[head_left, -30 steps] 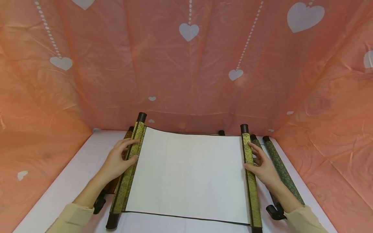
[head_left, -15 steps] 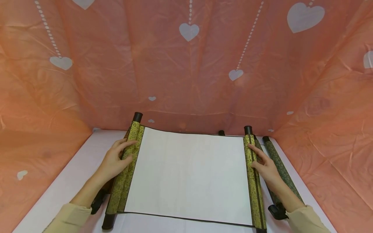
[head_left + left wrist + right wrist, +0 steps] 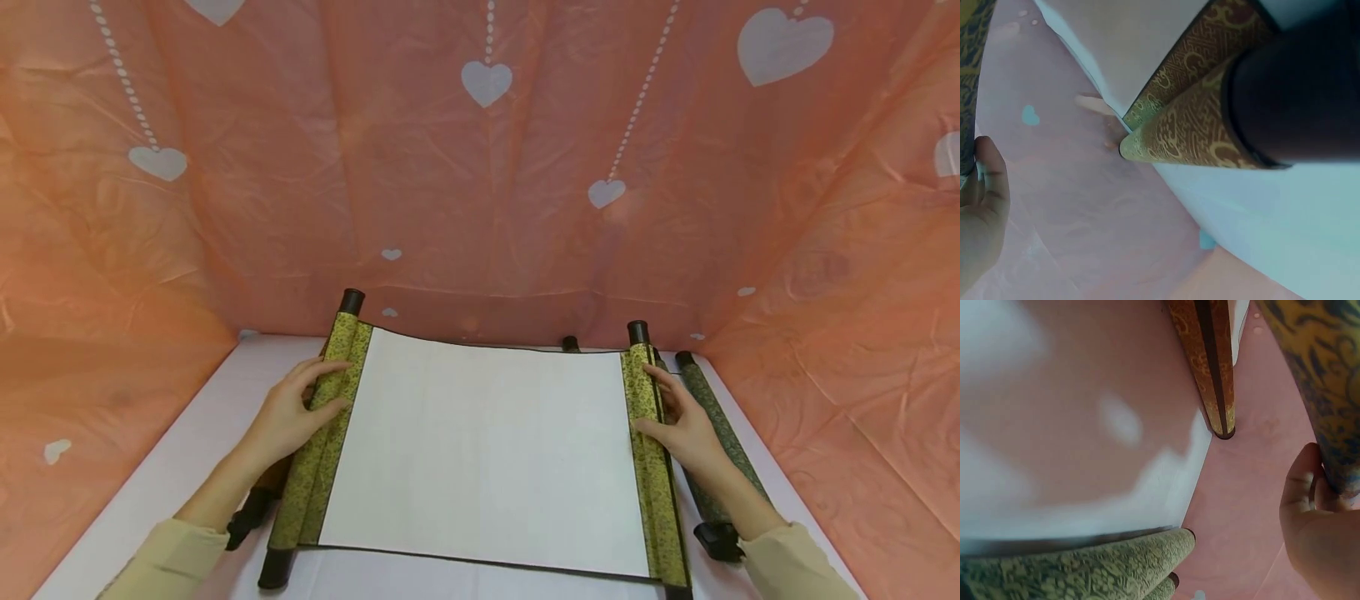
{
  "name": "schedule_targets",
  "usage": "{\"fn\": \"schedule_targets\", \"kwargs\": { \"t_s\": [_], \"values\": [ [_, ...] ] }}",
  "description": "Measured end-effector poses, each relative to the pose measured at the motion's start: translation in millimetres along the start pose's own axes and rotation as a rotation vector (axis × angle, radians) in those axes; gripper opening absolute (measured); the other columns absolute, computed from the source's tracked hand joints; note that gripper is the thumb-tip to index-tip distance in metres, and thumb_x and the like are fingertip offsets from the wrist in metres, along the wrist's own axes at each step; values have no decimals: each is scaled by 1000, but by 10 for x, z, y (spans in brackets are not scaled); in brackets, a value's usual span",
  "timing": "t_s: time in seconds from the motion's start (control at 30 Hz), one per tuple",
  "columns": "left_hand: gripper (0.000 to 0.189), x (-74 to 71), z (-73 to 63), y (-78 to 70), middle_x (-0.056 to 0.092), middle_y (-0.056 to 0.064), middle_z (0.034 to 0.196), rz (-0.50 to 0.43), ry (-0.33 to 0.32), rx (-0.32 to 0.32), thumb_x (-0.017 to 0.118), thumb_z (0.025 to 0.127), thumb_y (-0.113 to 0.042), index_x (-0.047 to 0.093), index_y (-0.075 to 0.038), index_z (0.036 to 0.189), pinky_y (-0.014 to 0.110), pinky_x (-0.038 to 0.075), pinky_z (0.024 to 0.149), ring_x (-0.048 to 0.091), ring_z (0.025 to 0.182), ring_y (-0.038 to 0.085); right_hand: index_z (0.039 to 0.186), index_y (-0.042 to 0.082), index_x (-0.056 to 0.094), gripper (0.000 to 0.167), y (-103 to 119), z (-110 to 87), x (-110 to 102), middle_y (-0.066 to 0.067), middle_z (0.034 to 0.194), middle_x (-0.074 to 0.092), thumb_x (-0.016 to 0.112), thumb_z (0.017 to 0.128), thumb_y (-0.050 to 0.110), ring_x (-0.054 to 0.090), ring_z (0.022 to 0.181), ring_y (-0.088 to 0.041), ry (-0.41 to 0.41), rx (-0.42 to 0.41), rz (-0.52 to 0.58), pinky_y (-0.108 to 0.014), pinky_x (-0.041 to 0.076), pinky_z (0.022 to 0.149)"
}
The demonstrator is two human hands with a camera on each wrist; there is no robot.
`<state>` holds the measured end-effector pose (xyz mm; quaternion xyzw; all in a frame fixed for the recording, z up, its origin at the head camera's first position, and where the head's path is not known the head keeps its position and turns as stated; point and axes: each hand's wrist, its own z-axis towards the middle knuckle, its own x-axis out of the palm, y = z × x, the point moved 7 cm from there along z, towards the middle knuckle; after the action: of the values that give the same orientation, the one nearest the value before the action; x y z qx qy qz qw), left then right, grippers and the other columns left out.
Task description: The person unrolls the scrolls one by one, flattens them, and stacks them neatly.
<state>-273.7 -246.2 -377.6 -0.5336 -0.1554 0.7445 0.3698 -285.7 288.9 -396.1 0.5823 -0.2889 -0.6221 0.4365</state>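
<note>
A partly unrolled hanging scroll (image 3: 487, 450) with blank white paper is held tilted over the white table. My left hand (image 3: 296, 412) grips its left roller (image 3: 311, 475), covered in yellow-gold patterned cloth, thumb on the inner side and fingers over the top. On the other side, my right hand (image 3: 686, 429) holds the right roller (image 3: 662, 492) between thumb and fingers. Black knobs cap both rollers. Each wrist view shows part of a hand at the patterned roller: the left hand (image 3: 985, 212) and the right hand (image 3: 1316, 531).
Under the left side lies a brown-and-gold scroll (image 3: 1179, 128) with a dark knob (image 3: 1297, 94). Green patterned scrolls (image 3: 723, 425) lie on the table (image 3: 202, 425) at the right. A black knob (image 3: 570, 343) shows behind the paper. A pink curtain (image 3: 487, 208) with hearts surrounds the table.
The left roller has moved a little left and the right roller a little right, so they stand farther apart. The right roller has turned, and yellow border shows along its inner side.
</note>
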Motion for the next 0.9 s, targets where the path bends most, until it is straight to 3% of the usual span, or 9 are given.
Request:
{"fn": "schedule_targets", "kwargs": {
  "t_s": [0.3, 0.37, 0.47, 0.53, 0.57, 0.63, 0.73, 0.8, 0.9],
  "values": [
    [52, -75, 23, 65, 45, 29, 151, 27, -13, 5, 75, 95, -6, 58, -4, 144, 67, 48, 94, 49, 131, 51, 168, 19, 21, 86, -21, 46, -76, -25, 171, 10, 67, 98, 3, 13, 152, -56, 14, 39, -6, -72, 26, 114],
    [53, -97, 37, 75, 44, 31, 150, 35, -23, 18, 76, 94, -5, 58, -2, 144, 67, 50, 91, 53, 125, 52, 168, 18, 22, 82, -12, 58, -98, -22, 172, 11, 64, 99, 3, 15, 152, -57, 13, 35, -20, -68, 34, 111],
    [53, -123, 68, 88, 45, 32, 148, 51, -29, 33, 76, 94, -4, 57, 1, 144, 66, 51, 90, 56, 119, 52, 168, 18, 23, 79, -4, 91, -125, -18, 171, 17, 60, 100, 2, 30, 146, -53, 9, 35, -19, -48, 50, 90],
    [53, -137, 92, 98, 46, 32, 147, 60, -26, 29, 75, 94, -3, 57, 1, 144, 66, 52, 90, 57, 118, 53, 167, 19, 24, 78, 1, 121, -131, -19, 168, 22, 58, 99, 0, 37, 137, -48, 10, 45, -2, -38, 46, 71],
    [54, -143, 104, 104, 46, 32, 147, 64, -23, 26, 75, 94, -3, 56, 1, 144, 65, 52, 91, 57, 118, 53, 167, 20, 24, 79, 2, 137, -130, -19, 168, 22, 59, 99, 0, 36, 137, -47, 13, 50, 1, -35, 46, 70],
    [55, -151, 132, 122, 45, 32, 148, 71, -10, 13, 74, 95, -3, 55, 1, 146, 64, 53, 90, 57, 117, 54, 168, 23, 23, 81, -3, 173, -118, -22, 169, 18, 62, 99, 2, 36, 134, -47, 25, 72, 17, -33, 42, 60],
    [56, -158, 175, 149, 43, 33, 150, 70, 20, -14, 72, 96, -4, 54, 0, 148, 62, 55, 87, 58, 117, 55, 168, 28, 21, 86, -16, 234, -100, -25, 171, 10, 69, 99, 11, 36, 136, -49, 46, 93, -22, -34, 42, 58],
    [56, -159, 205, 170, 42, 33, 151, 73, 39, -25, 71, 96, -5, 53, -1, 149, 60, 57, 84, 58, 117, 57, 168, 29, 21, 89, -32, 283, -87, -27, 170, 10, 73, 98, 14, 52, 111, -44, 56, 96, -49, -35, 43, 55],
    [55, -162, 253, 206, 42, 33, 151, 85, 61, -31, 70, 97, -5, 52, -1, 149, 59, 57, 82, 57, 118, 58, 168, 28, 21, 88, -53, 362, -70, -28, 168, 16, 72, 98, 13, 48, 72, -26, 64, 85, -86, -35, 42, 56]
  ]
}}
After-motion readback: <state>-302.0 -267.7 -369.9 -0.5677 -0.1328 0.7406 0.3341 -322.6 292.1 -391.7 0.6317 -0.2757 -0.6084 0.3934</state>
